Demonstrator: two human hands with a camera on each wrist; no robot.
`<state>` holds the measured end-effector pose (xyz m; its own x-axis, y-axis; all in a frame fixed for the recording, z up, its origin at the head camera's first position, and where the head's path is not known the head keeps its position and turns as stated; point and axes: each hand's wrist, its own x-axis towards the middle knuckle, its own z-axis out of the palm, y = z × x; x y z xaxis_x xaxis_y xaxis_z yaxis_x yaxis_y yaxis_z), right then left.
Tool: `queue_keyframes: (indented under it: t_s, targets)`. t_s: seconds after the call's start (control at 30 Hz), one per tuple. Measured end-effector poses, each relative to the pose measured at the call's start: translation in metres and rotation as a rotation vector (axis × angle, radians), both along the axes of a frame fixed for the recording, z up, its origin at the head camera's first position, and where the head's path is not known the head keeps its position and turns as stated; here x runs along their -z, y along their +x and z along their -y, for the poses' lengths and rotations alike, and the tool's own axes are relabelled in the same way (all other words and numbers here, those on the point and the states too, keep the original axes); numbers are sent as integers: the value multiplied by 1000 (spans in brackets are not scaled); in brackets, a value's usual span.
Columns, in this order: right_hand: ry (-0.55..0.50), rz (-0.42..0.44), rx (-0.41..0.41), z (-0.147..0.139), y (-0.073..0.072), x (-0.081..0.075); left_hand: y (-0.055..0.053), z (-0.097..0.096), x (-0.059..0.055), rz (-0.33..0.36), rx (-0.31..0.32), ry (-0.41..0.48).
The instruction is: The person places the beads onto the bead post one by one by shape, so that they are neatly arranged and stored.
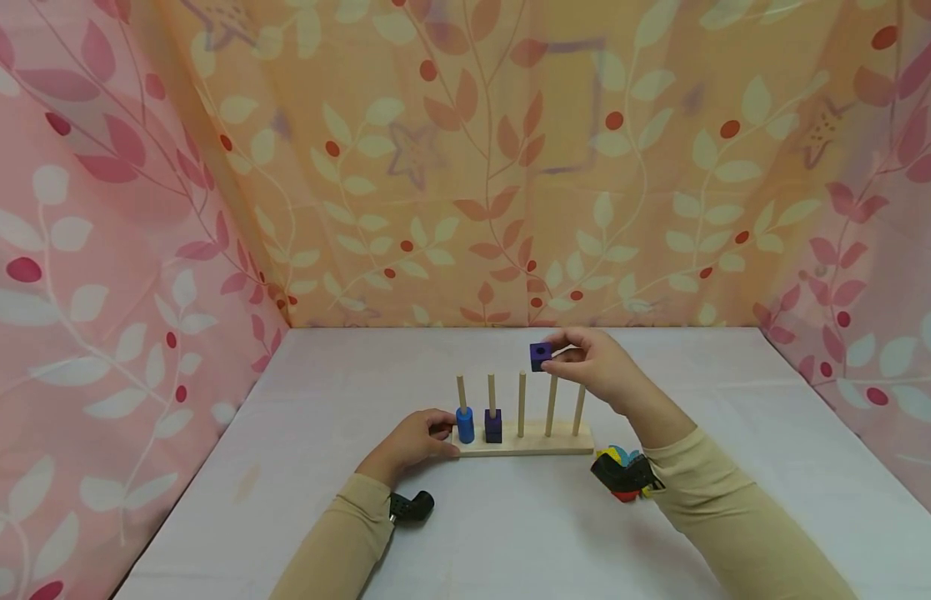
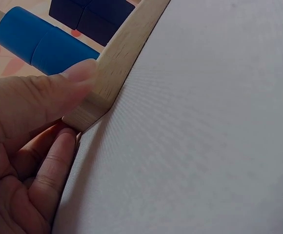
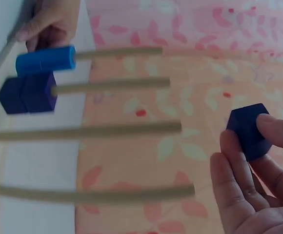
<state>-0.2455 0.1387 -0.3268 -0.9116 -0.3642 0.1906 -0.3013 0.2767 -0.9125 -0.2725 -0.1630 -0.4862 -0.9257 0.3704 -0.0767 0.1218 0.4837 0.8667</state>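
My right hand [image 1: 596,367] pinches a dark purple cube [image 1: 540,357] with a round hole, held up above the tops of the pegs. In the right wrist view the cube [image 3: 249,130] sits between thumb and fingertips. A wooden peg board [image 1: 540,442] with several upright pegs stands on the table. Two blue cylinders [image 1: 465,425] are stacked on its leftmost peg, and two purple cubes [image 1: 493,426] on the peg beside it. My left hand [image 1: 416,442] grips the board's left end, its thumb [image 2: 80,73] over the front edge below the blue cylinders.
Several coloured pieces [image 1: 618,456] in yellow, blue and red lie right of the board, partly hidden behind the black wrist camera [image 1: 623,473]. A white cloth [image 1: 247,533] covers the table. Floral curtains [image 1: 465,167] hang behind and at both sides.
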Motion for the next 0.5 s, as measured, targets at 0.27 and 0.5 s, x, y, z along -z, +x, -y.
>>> queue_keyframes:
  t_s: [0.27, 0.5]
  targets:
    - [-84, -93, -24, 40, 4, 12, -1, 1, 1, -14, 10, -10]
    - [-92, -96, 29, 60, 2, 26, -1, 1, 1, -4, 9, -5]
